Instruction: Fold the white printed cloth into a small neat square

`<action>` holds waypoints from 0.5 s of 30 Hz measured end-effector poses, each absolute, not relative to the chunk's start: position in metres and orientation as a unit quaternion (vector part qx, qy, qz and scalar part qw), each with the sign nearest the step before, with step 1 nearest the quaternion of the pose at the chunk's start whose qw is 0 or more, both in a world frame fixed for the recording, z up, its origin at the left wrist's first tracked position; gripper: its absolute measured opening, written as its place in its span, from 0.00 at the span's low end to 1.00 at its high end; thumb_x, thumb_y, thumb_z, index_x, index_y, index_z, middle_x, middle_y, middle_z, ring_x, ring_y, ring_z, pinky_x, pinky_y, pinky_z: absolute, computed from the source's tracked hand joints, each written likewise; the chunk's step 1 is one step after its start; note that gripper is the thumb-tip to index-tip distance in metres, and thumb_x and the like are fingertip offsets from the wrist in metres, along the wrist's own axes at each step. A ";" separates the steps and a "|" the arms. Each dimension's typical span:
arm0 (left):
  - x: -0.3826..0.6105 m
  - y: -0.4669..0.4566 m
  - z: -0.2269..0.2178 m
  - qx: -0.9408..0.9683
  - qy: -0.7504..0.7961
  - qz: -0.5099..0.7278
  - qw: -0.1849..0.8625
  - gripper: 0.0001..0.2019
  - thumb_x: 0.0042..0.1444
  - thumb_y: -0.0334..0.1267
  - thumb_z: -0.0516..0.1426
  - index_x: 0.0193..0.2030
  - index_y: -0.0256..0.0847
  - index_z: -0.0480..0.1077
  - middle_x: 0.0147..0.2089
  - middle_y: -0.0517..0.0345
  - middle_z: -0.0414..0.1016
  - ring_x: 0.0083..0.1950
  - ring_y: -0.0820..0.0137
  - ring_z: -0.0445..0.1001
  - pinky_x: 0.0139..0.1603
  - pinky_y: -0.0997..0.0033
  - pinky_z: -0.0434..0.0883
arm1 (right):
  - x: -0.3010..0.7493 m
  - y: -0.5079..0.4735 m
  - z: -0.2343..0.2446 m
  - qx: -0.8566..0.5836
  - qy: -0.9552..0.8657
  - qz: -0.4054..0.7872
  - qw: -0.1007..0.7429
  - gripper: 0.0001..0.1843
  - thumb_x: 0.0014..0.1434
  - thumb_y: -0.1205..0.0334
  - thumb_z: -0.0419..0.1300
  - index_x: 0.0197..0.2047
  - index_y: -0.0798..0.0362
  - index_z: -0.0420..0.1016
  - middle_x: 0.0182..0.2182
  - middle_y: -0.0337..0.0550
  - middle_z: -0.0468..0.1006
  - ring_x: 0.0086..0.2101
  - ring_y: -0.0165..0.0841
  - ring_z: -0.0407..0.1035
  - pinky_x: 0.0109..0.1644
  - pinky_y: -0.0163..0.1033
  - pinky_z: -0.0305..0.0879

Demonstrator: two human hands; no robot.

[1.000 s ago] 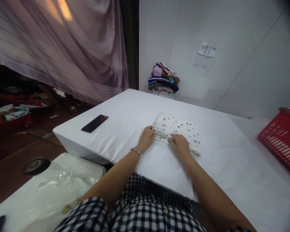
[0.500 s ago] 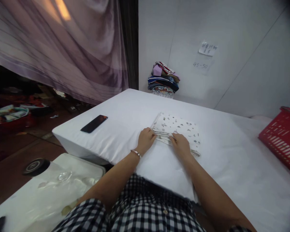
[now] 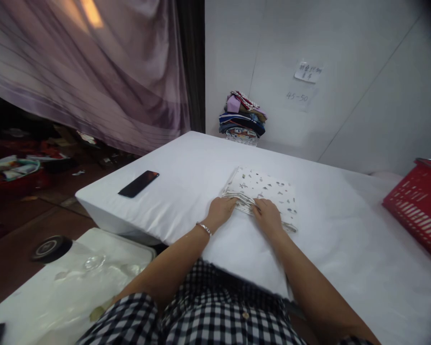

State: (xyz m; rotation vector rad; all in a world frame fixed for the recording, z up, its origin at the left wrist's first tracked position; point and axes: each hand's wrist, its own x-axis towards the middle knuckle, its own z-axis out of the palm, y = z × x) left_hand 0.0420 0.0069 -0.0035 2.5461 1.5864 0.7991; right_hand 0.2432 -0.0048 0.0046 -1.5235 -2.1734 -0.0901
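Note:
A folded white cloth (image 3: 269,184) with small dark printed motifs lies on the white-covered table (image 3: 201,158). Its near edge shows several layers bunched up. My left hand (image 3: 221,211) is at the left part of that edge, its fingers tucked under the layers and partly hidden. At the middle of the same edge, my right hand (image 3: 267,215) is closed, pinching the layers between thumb and fingers. A bracelet circles my left wrist.
A black phone (image 3: 139,184) lies on the table's left side. Folded clothes (image 3: 242,117) are stacked against the wall. At the right stands a red plastic basket (image 3: 418,206). A white surface with clear plastic (image 3: 93,278) is at lower left, below the purple curtain (image 3: 140,72).
My left hand has shifted slightly right and down, its fingertips slipping beneath the cloth's near edge. My right hand has barely moved.

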 end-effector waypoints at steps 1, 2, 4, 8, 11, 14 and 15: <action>0.042 0.007 -0.003 0.818 0.516 0.254 0.017 0.14 0.60 0.37 0.49 0.49 0.49 0.70 0.36 0.58 0.77 0.38 0.67 0.73 0.38 0.69 0.63 | 0.243 -0.005 0.004 -0.554 -0.797 -0.035 0.240 0.13 0.62 0.58 0.51 0.47 0.52 0.70 0.39 0.46 0.74 0.41 0.38 0.64 0.44 0.40 0.57; 0.042 0.007 -0.003 0.817 0.521 0.247 0.016 0.14 0.60 0.37 0.49 0.50 0.49 0.70 0.37 0.58 0.77 0.38 0.67 0.74 0.38 0.69 0.64 | 0.243 -0.005 0.004 -0.552 -0.798 -0.037 0.239 0.14 0.62 0.57 0.51 0.48 0.52 0.70 0.40 0.46 0.74 0.42 0.38 0.64 0.45 0.41 0.57; 0.042 0.007 -0.001 0.820 0.526 0.223 0.016 0.13 0.60 0.38 0.49 0.47 0.48 0.71 0.38 0.58 0.78 0.38 0.66 0.74 0.38 0.69 0.65 | 0.243 -0.006 0.003 -0.552 -0.800 -0.041 0.232 0.15 0.61 0.57 0.53 0.49 0.51 0.70 0.41 0.47 0.74 0.43 0.39 0.64 0.45 0.41 0.57; 0.042 0.004 0.003 0.827 0.533 0.177 0.016 0.12 0.61 0.39 0.48 0.45 0.47 0.71 0.39 0.58 0.78 0.38 0.67 0.75 0.39 0.69 0.66 | 0.242 -0.006 0.005 -0.565 -0.796 -0.037 0.215 0.13 0.62 0.60 0.51 0.47 0.51 0.70 0.41 0.45 0.74 0.42 0.37 0.64 0.45 0.40 0.56; 0.043 0.003 0.005 0.836 0.526 0.158 0.001 0.14 0.62 0.39 0.47 0.48 0.46 0.70 0.40 0.58 0.78 0.38 0.67 0.75 0.39 0.69 0.66 | 0.241 -0.005 0.008 -0.579 -0.789 -0.030 0.207 0.13 0.63 0.60 0.49 0.47 0.51 0.70 0.39 0.44 0.75 0.41 0.37 0.64 0.44 0.39 0.56; 0.047 0.006 0.004 0.844 0.515 0.148 -0.028 0.14 0.62 0.39 0.46 0.46 0.45 0.70 0.40 0.56 0.78 0.38 0.66 0.75 0.37 0.69 0.67 | 0.240 -0.005 0.011 -0.580 -0.789 -0.027 0.199 0.13 0.63 0.61 0.49 0.46 0.51 0.70 0.38 0.45 0.74 0.40 0.37 0.64 0.44 0.39 0.56; 0.048 0.008 0.004 0.845 0.514 0.146 -0.035 0.13 0.62 0.38 0.46 0.45 0.44 0.71 0.39 0.56 0.78 0.37 0.66 0.75 0.37 0.69 0.67 | 0.240 -0.006 0.011 -0.579 -0.790 -0.028 0.198 0.13 0.63 0.61 0.49 0.47 0.51 0.70 0.38 0.45 0.74 0.40 0.37 0.64 0.44 0.39 0.55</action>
